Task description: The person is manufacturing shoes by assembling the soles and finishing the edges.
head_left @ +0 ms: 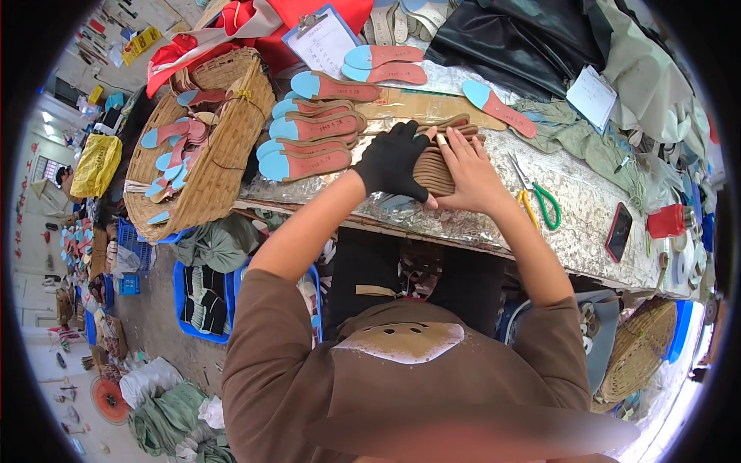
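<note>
My left hand (392, 160), in a black glove with bare fingertips, presses against the left side of a stack of brown insoles (434, 171). From the other side my right hand (472, 171) lies against the same stack, its fingers stretched over the upper edge. Something pale is wrapped round one right finger. The stack's edges face me in layers, and both hands partly hide it. Left of my gloved hand lie piles of red insoles with light-blue ends (309, 160). Two more such insoles (386, 73) lie farther back, and a single one (500, 108) is off to the right.
Scissors with green and yellow handles (546, 204) and a phone (618, 231) lie on the worn table (575, 241) at right. A wicker basket of insoles (251, 108) stands at left. Behind are a clipboard (323, 42), black sheeting (525, 46) and a paper pad (591, 98).
</note>
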Demonstrator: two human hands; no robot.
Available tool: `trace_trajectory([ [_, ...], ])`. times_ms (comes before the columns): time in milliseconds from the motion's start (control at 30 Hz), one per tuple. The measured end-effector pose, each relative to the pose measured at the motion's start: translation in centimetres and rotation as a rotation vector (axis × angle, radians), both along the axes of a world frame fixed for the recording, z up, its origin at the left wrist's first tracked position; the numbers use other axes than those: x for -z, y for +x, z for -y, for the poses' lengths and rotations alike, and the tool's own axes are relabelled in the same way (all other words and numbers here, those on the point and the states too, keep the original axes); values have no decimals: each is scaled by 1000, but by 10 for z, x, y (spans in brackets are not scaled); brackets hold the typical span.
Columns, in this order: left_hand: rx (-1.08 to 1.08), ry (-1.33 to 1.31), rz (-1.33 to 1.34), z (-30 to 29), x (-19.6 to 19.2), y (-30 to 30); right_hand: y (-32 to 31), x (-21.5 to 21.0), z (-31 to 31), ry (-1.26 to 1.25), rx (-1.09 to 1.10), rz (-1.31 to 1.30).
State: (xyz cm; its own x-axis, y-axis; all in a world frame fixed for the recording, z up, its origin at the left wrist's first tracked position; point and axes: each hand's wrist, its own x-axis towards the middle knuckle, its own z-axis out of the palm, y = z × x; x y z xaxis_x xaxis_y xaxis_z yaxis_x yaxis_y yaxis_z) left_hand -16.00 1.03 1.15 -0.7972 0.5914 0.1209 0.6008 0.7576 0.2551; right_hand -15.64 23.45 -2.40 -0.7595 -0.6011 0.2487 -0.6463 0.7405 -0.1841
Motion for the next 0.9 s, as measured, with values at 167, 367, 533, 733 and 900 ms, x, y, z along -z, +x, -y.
trace_trajectory([
  [167, -7, -23, -100, 7, 7, 7, -55, -54, -3, -298, -214, 86],
  [367, -244, 307, -71, 0, 28, 8, -107, 0, 69, -306, 92, 93],
  [533, -342, 197, -41, 9, 37, 22, -119, -12, 98, 89, 56, 76],
  [733, -283, 58, 29, 12, 27, 33, -132, 19, 94, -588, -32, 98],
  [900, -230, 60, -8, 0, 24, 31, -128, 32, 1, -158, -233, -133],
])
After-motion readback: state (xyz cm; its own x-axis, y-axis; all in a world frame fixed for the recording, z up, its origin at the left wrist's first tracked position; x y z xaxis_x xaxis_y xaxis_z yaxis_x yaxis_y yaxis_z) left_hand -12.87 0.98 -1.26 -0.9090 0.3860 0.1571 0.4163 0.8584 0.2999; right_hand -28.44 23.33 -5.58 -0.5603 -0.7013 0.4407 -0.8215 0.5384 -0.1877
